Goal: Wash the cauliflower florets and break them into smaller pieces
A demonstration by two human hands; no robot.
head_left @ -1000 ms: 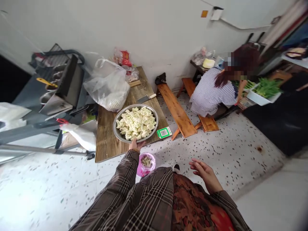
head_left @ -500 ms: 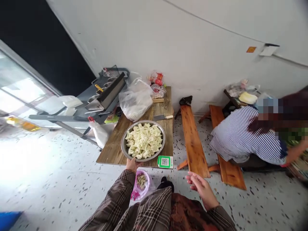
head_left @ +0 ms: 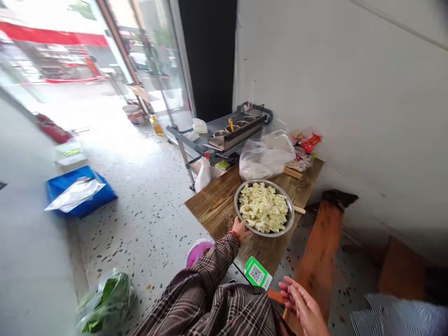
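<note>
A round metal bowl (head_left: 291,221) heaped with cut cauliflower (head_left: 263,207) stands on the wooden table (head_left: 217,205). My left hand (head_left: 241,228) grips its near left rim, with some fingers hidden under the edge. From beyond the bowl's right side sticks out the pale handle of a knife (head_left: 299,210); its blade is hidden. My right hand (head_left: 303,303) hovers near the table's front corner, fingers apart and holding nothing. Close to it lies a green-framed QR code card (head_left: 257,272).
Behind the bowl are a clear plastic bag (head_left: 266,156) and a grey cart (head_left: 220,126) with metal containers. A wooden bench (head_left: 320,247) stands right. A pink-purple basin (head_left: 198,252), blue box (head_left: 80,191) and bagged greens (head_left: 107,303) are on the floor. A person's striped shirt (head_left: 395,315) shows lower right.
My view has swung left toward the doorway. The bowl has slid away from the QR card, further over the table, and now covers the knife's blade. My left hand has stayed on its rim.
</note>
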